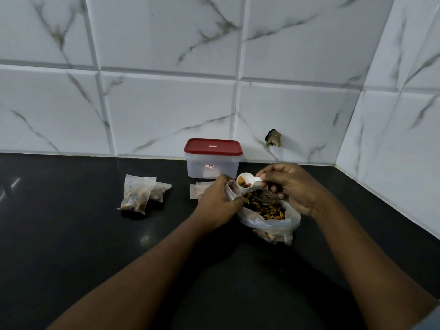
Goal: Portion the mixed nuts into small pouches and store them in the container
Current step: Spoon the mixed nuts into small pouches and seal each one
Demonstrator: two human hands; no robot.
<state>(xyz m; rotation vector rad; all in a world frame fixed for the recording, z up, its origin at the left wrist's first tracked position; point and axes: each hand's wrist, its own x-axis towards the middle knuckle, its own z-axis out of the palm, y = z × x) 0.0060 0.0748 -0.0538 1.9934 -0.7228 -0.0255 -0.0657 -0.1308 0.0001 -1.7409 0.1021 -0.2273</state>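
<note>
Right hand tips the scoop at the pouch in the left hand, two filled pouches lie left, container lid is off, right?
One slip: in the head view the red lid sits on the container. The right hand with its scoop, the left hand with its pouch and the two filled pouches are as you say.

Black counter (pixel 71 246): lidded container (pixel 212 164), two filled pouches (pixel 137 194), flat empty pouches (pixel 196 190), open nut bag (pixel 262 222).

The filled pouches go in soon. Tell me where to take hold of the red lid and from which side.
Probably the red lid by its front lip, approached from the near side: the container stands upright close to the tiled wall, so the back edge looks cramped, and the lip overhangs the body.
</note>
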